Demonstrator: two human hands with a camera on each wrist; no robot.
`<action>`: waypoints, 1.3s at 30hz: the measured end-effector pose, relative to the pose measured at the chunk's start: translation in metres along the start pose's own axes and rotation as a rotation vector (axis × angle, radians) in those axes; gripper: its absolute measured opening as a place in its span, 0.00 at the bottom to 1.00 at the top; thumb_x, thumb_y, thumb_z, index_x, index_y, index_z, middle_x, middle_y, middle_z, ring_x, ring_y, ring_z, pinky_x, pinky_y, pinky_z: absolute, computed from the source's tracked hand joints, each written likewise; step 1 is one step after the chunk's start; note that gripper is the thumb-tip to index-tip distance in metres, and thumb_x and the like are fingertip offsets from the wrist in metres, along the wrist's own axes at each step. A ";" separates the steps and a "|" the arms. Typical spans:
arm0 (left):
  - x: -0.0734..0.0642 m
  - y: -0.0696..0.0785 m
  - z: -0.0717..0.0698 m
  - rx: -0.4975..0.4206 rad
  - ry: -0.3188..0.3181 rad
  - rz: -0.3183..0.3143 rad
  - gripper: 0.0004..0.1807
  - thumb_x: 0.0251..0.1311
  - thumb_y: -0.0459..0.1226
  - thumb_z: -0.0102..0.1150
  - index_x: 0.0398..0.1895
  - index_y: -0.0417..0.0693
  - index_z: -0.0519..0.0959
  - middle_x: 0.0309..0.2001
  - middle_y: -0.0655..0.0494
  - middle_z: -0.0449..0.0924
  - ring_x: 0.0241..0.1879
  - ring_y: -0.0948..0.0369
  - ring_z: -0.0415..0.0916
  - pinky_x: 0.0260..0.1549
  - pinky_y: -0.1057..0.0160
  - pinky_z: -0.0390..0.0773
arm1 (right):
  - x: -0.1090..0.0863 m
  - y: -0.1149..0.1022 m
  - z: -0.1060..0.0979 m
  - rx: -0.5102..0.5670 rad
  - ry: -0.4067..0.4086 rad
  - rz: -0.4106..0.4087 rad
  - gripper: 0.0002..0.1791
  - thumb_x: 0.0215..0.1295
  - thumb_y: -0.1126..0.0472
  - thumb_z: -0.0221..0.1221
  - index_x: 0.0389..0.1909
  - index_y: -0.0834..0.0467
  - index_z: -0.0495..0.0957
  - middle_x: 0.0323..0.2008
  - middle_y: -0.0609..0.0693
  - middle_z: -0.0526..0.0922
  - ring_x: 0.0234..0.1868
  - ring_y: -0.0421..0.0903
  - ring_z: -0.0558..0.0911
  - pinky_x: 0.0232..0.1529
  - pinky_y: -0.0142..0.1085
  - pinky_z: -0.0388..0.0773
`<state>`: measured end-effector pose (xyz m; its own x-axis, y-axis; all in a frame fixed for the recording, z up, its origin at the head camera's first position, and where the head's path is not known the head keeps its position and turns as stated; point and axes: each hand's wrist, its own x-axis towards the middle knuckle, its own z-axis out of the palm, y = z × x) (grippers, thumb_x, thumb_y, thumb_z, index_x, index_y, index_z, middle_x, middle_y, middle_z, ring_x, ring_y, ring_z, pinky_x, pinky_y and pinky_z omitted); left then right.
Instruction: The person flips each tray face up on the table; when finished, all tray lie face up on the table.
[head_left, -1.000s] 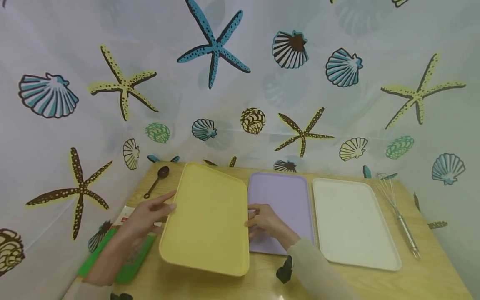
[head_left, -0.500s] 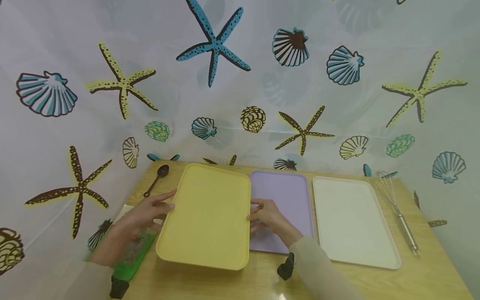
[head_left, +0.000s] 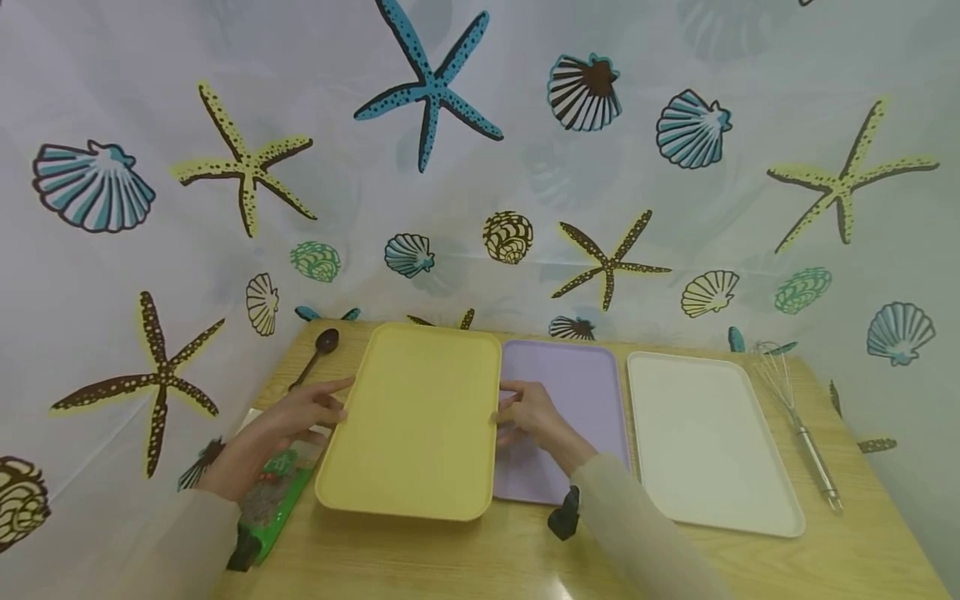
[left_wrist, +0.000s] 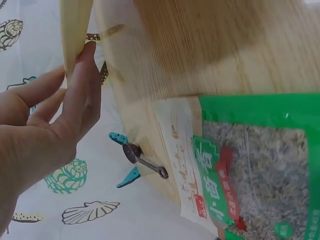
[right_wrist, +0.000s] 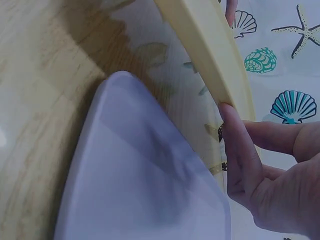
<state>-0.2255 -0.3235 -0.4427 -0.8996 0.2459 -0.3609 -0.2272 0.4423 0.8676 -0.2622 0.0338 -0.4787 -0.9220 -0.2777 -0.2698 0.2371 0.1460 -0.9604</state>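
Between both hands a yellow rectangular tray [head_left: 416, 421] is held above the wooden table, a gap showing beneath it in both wrist views. My left hand [head_left: 296, 417] grips its left long edge, thumb on top and fingers below. On the opposite edge, my right hand [head_left: 534, 421] pinches the rim the same way; its fingertips [right_wrist: 232, 117] show against the tray's side. A purple tray [head_left: 566, 400] lies on the table under and beside the right hand. Below the left hand is a green bag of grain [left_wrist: 255, 160] with a clear window.
A white tray [head_left: 712, 442] lies right of the purple one, with a metal whisk [head_left: 806, 450] beyond it. At the back left rests a dark spoon [head_left: 318, 350]. A curtain [head_left: 465, 192] printed with shells and starfish rises behind the table and along its sides.
The yellow tray has come down and levelled out, its near edge shifting away from me. Both hands keep their grip and move with it. The other trays have stayed in place.
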 end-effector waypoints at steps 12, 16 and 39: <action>0.019 0.000 -0.012 0.051 -0.026 0.050 0.40 0.62 0.24 0.54 0.74 0.34 0.46 0.51 0.28 0.71 0.42 0.48 0.81 0.40 0.51 0.83 | 0.020 -0.005 0.008 -0.006 0.014 -0.031 0.36 0.53 0.81 0.59 0.66 0.70 0.64 0.36 0.62 0.77 0.34 0.57 0.85 0.35 0.54 0.82; 0.026 -0.005 -0.014 0.047 0.004 0.027 0.41 0.60 0.23 0.55 0.74 0.35 0.47 0.50 0.29 0.72 0.41 0.49 0.81 0.39 0.51 0.84 | 0.028 -0.003 0.011 -0.003 0.008 -0.029 0.38 0.53 0.81 0.60 0.67 0.70 0.62 0.37 0.61 0.76 0.32 0.52 0.85 0.32 0.49 0.84; 0.056 -0.029 -0.017 0.119 0.019 0.013 0.41 0.58 0.23 0.54 0.73 0.32 0.48 0.48 0.32 0.72 0.37 0.55 0.77 0.37 0.53 0.82 | 0.052 0.007 0.026 -0.155 0.089 -0.086 0.31 0.44 0.84 0.57 0.56 0.72 0.74 0.32 0.65 0.84 0.21 0.52 0.83 0.20 0.44 0.83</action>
<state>-0.2756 -0.3378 -0.4822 -0.9094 0.2365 -0.3422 -0.1705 0.5386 0.8251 -0.3007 -0.0048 -0.5018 -0.9618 -0.2116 -0.1739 0.1130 0.2718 -0.9557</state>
